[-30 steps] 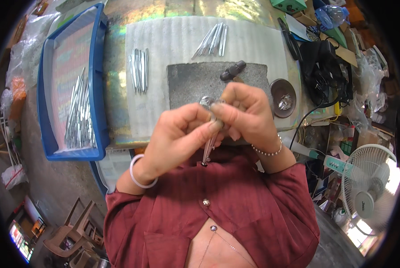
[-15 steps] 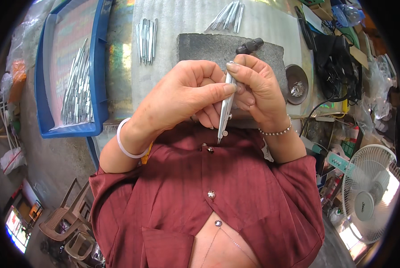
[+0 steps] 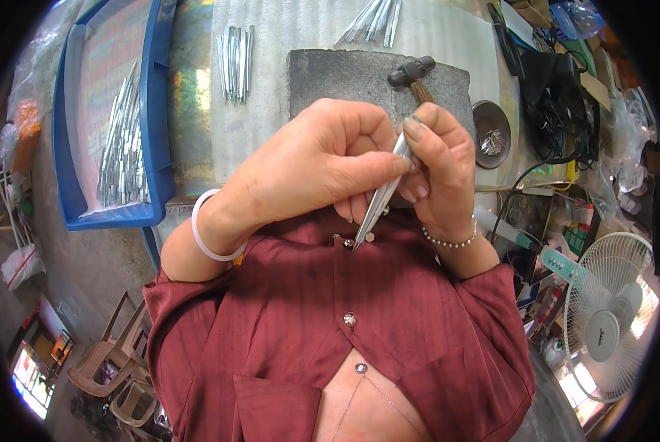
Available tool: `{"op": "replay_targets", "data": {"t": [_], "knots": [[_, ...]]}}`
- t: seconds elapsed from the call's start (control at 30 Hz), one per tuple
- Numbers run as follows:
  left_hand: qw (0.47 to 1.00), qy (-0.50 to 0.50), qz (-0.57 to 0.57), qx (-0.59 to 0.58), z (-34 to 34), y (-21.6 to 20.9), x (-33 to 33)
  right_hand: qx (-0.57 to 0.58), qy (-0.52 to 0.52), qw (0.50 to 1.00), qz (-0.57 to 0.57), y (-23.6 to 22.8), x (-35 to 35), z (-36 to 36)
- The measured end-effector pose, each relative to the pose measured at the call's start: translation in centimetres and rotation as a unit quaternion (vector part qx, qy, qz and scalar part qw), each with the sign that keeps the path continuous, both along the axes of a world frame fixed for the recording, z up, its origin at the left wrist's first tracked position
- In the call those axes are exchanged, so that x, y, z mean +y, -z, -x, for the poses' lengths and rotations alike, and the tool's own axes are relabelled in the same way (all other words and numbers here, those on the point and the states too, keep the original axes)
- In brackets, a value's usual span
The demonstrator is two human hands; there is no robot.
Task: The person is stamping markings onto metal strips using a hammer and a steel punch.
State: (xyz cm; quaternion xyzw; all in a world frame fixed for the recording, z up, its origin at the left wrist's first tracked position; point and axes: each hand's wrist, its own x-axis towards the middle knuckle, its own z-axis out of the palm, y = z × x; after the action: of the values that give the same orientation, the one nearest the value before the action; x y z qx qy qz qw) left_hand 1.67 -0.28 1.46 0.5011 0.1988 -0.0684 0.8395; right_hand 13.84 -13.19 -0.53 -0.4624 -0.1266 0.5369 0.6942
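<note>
A slim silver drawing compass [image 3: 378, 206], its legs together, slants between my hands with its pointed end down toward my chest. Small round screw knobs stick out from its side near the tip. My left hand [image 3: 348, 158] pinches it along the middle with thumb and fingers. At the upper end my right hand [image 3: 440, 155] grips it between thumb and forefinger. Just beyond the right fingers lies a hammer [image 3: 412, 71] with a dark head and wooden handle, on a grey stone slab [image 3: 330, 77]. My fingers hide part of the compass.
A blue tray [image 3: 157, 132] on the left holds many slim metal pieces [image 3: 126, 155]. More bundles [image 3: 235, 62] [image 3: 374, 20] lie at the table's far side. On the right are a dark bowl [image 3: 489, 158] of small metal parts, a black bag [image 3: 558, 110] and a fan [image 3: 606, 317].
The compass has tilted further, its upper end shifting right and its tip slightly left and nearer me. My right hand has moved a little right and down, uncovering the hammer's handle.
</note>
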Motion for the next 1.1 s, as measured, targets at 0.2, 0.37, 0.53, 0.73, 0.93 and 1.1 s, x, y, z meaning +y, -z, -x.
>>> {"op": "replay_targets", "data": {"t": [0.2, 0.37, 0.53, 0.73, 0.93, 1.1], "knots": [[0.998, 0.050, -0.015, -0.018, -0.4, -0.3, -0.3, -0.068, 0.065, 0.995, -0.019, 0.2, -1.3, 1.2], [0.998, 0.045, 0.024, -0.028, -0.5, 0.1, -0.6, -0.060, 0.079, 0.995, -0.028, 0.3, -1.6, 1.3], [0.996, 0.050, 0.076, -0.007, -0.7, -0.4, -0.5, -0.057, 0.088, 0.994, -0.022, 0.1, -1.6, 1.3], [0.991, 0.083, 0.099, -0.030, -0.5, 0.6, -0.4, -0.095, 0.096, 0.989, -0.065, 0.5, -2.0, 1.9], [0.991, 0.098, 0.092, -0.027, -0.8, 0.8, -0.3, -0.058, 0.100, 0.992, -0.044, 0.6, -2.1, 1.6], [0.987, 0.127, 0.092, -0.033, -1.1, 1.2, -0.1, -0.068, 0.111, 0.989, -0.065, 1.1, -2.3, 1.8]]}}
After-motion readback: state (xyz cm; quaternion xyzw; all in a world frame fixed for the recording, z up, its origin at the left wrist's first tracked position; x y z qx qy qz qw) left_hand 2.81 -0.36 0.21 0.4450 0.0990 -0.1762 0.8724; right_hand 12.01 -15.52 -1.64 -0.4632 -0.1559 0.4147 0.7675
